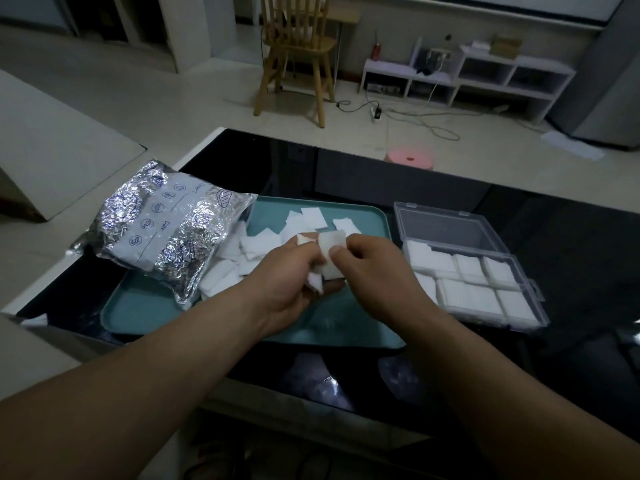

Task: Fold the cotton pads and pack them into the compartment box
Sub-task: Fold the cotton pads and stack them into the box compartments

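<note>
Over the teal tray [138, 310], my left hand [287, 271] and my right hand [374, 265] meet and both pinch a white cotton pad [330, 252] held upright between them. More white pad corners stick out of my left hand's fingers. Loose cotton pads [273, 237] lie scattered on the tray's far half. To the right stands the clear plastic compartment box [467, 268], lid open toward the back, with its compartments holding stacked folded pads.
A crinkled silver foil bag [162, 230] lies on the tray's left part, pads spilling from its mouth. Everything rests on a glossy black table [571, 341]. On the floor beyond are a pink stool [410, 159], a wooden chair [298, 46] and a white shelf.
</note>
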`<state>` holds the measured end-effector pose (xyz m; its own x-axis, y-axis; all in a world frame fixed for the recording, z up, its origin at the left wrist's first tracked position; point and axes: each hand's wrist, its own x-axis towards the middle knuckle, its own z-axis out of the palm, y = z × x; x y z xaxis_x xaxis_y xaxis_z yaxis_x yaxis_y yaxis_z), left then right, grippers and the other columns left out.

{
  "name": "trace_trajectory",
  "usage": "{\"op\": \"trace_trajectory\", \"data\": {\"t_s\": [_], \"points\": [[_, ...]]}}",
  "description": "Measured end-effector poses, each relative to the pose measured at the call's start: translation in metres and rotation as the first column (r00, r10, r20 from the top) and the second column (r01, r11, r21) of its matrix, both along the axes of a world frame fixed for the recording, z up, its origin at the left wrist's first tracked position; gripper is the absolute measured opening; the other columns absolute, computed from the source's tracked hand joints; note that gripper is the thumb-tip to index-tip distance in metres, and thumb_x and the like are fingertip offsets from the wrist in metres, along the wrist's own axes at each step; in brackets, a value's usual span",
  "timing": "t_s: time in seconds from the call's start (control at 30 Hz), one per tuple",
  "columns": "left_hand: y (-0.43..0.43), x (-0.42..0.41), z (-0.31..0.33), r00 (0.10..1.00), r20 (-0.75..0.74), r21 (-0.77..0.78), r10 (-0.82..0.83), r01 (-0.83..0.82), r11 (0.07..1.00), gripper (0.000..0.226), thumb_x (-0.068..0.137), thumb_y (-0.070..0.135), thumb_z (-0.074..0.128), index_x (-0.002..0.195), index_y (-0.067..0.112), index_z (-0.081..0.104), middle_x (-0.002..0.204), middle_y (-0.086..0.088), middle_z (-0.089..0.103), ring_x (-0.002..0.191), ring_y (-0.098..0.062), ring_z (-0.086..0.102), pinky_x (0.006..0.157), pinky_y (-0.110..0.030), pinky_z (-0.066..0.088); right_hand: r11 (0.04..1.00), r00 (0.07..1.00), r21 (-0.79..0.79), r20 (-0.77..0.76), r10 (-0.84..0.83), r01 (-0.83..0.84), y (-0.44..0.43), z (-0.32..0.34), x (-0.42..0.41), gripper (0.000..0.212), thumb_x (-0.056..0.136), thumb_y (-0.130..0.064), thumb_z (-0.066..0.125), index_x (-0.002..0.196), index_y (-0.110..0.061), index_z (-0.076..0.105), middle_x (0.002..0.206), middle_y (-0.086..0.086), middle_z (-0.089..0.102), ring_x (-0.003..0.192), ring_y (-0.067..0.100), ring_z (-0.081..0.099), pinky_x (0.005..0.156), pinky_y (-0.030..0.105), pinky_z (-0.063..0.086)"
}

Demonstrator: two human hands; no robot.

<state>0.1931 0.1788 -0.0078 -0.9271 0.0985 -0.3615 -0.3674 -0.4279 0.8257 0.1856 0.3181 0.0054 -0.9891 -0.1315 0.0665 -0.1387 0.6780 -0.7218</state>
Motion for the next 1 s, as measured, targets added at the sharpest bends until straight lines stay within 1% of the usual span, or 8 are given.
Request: {"op": "trace_trajectory", "data": {"t_s": [0.1,0.17,0.27,0.37,0.47,0.7,0.83,1.0], "points": [[0.0,0.0,0.003,0.998,-0.025,-0.025,0.052,-0.053,0.998,0.039,0.101,0.002,0.034,0.129,0.018,0.055,0.105,-0.026,0.069,0.085,-0.032,0.069,0.074,-0.041,0.062,0.987,0.988,0.13,-0.14,-0.071,0.09,0.007,0.001,-0.002,0.04,0.099,-0.031,0.057,0.064,-0.014,0.047,0.058,-0.001,0.047,0.053,0.014,0.041,0.052,0.034,0.034],[0.002,0.0,0.004,0.997,-0.055,-0.051,0.045,-0.047,0.998,0.029,0.108,0.015,0.04,0.131,0.026,0.054,0.094,-0.015,0.072,0.072,-0.022,0.069,0.064,-0.035,0.06,0.962,0.97,0.264,-0.242,0.003,0.063,0.007,0.001,0.0,0.039,0.097,-0.037,0.059,0.065,-0.017,0.052,0.061,-0.003,0.052,0.057,0.013,0.049,0.056,0.034,0.042],[0.006,0.001,0.0,0.999,-0.043,-0.077,-0.027,0.024,0.997,0.026,0.106,0.04,0.053,0.131,0.035,0.059,0.101,-0.001,0.074,0.079,-0.013,0.071,0.072,-0.034,0.059,0.916,0.927,0.4,-0.333,0.171,-0.026,-0.003,-0.002,0.006,0.04,0.095,-0.046,0.056,0.065,-0.021,0.057,0.066,-0.007,0.052,0.069,0.017,0.05,0.066,0.037,0.041],[-0.003,-0.001,0.001,0.995,0.053,-0.013,-0.083,0.084,0.996,0.045,0.103,0.054,0.053,0.136,0.026,0.063,0.119,-0.004,0.071,0.106,-0.023,0.07,0.09,-0.039,0.054,0.909,0.91,0.358,-0.267,0.317,-0.212,0.001,0.003,0.009,0.027,0.094,-0.054,0.056,0.08,-0.031,0.06,0.093,-0.022,0.053,0.095,0.009,0.046,0.083,0.036,0.037],[-0.01,-0.002,0.008,0.988,0.107,0.122,-0.109,0.095,0.988,0.06,0.101,0.061,0.05,0.125,0.01,0.072,0.11,-0.01,0.062,0.102,-0.029,0.059,0.079,-0.036,0.053,0.874,0.884,0.353,-0.206,0.419,-0.333,0.01,0.003,0.01,0.041,0.081,-0.066,0.069,0.099,-0.032,0.054,0.123,-0.015,0.056,0.115,0.01,0.047,0.098,0.039,0.043],[-0.01,0.004,0.016,0.967,0.109,0.092,-0.228,0.219,0.971,0.061,0.102,0.066,0.036,0.105,0.025,0.081,0.1,-0.004,0.074,0.086,-0.023,0.073,0.062,-0.036,0.061,0.899,0.871,0.163,-0.226,0.436,-0.407,0.01,-0.001,0.009,0.04,0.081,-0.039,0.081,0.097,-0.024,0.048,0.111,-0.008,0.059,0.101,0.02,0.055,0.083,0.045,0.053],[-0.007,0.006,0.011,0.969,0.131,0.042,-0.209,0.205,0.978,0.063,0.102,0.064,0.04,0.085,0.021,0.082,0.087,-0.001,0.075,0.077,-0.02,0.075,0.066,-0.034,0.057,0.89,0.882,0.168,-0.15,0.447,-0.423,0.008,-0.001,0.013,0.051,0.075,-0.048,0.086,0.099,-0.026,0.047,0.11,-0.005,0.057,0.098,0.018,0.055,0.083,0.044,0.054],[-0.006,0.007,0.011,0.956,0.111,0.087,-0.272,0.264,0.961,0.064,0.1,0.068,0.039,0.089,0.021,0.082,0.09,0.0,0.074,0.083,-0.018,0.071,0.061,-0.032,0.06,0.922,0.902,0.148,-0.203,0.382,-0.358,0.005,-0.007,0.014,0.038,0.082,-0.039,0.08,0.097,-0.024,0.048,0.098,-0.007,0.057,0.09,0.018,0.057,0.078,0.045,0.053]]}}
